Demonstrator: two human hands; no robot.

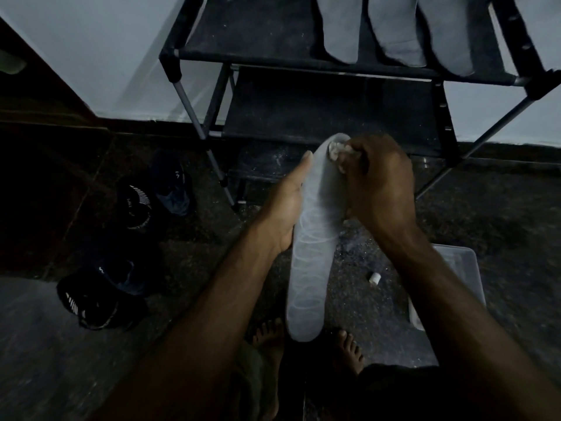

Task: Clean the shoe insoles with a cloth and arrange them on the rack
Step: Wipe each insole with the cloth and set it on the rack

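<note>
A long grey insole [312, 247] with white curved lines stands nearly upright in front of me. My left hand [288, 205] holds its left edge, thumb along the rim. My right hand [379, 183] grips a small white cloth [335, 148] and presses it against the insole's upper end. Behind stands the black shoe rack [273, 41]. Three grey insoles [337, 28] lie side by side on its upper shelf.
Several dark sneakers [100, 296] lie on the dark floor at the left. A clear plastic box [455, 268] sits on the floor at the right, with a small white object [375, 278] beside it. My bare feet [349, 350] are below the insole.
</note>
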